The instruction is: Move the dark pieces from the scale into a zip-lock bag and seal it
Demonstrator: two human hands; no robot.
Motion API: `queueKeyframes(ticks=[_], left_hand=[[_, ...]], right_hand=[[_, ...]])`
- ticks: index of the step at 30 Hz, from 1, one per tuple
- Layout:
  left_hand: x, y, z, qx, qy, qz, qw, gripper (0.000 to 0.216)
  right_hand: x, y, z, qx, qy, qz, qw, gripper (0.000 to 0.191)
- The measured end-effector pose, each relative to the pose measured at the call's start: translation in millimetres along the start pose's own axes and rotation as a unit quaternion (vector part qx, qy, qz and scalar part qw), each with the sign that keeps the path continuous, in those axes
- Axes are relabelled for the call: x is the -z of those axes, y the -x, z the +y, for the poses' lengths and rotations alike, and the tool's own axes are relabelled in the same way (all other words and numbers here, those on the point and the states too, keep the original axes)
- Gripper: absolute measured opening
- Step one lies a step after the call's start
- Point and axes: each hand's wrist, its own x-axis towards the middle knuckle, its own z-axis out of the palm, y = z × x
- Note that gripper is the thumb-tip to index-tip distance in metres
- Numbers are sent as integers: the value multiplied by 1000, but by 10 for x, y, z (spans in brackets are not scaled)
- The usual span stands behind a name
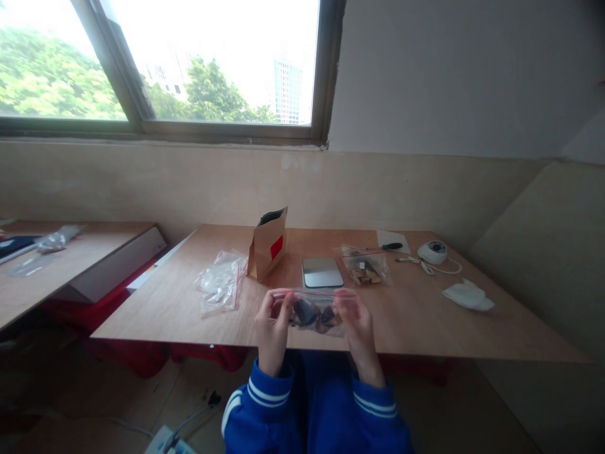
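Both my hands hold a clear zip bag [316, 319] by its red-lined top edge, over the near edge of the table. Dark and brownish pieces lie inside the bag; their kind I cannot make out. My left hand [275, 321] pinches the left end of the seal, thumb on top. At the right end, my right hand [355, 318] grips the same strip. Just beyond the bag lies a flat scale-like device [322, 272] with a shiny top. Another zip bag [366, 267] of brown pieces rests to its right.
A brown paper bag [268, 246] with a red label stands open at centre-left, beside empty plastic bags [220, 280]. Toward the right are a screwdriver [391, 246] on white paper, a white dome camera [432, 252] with its cable, and a crumpled white cloth or tissue [467, 295].
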Motion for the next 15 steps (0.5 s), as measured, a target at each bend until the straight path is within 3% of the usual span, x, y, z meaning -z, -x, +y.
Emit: queueKeyframes(ticks=[5,9,15], left_hand=[[60,4,-51,55,72,-48,995,29],[66,25,-103,60,81,-96,990,25],[29,57,-99,62,98,-84,990,23]], right_hand=[[47,35,13,-21,31,12,999,36],[67,46,10,-48,26,46,997,39],[118,67,-17,-45,32,27,998,36]])
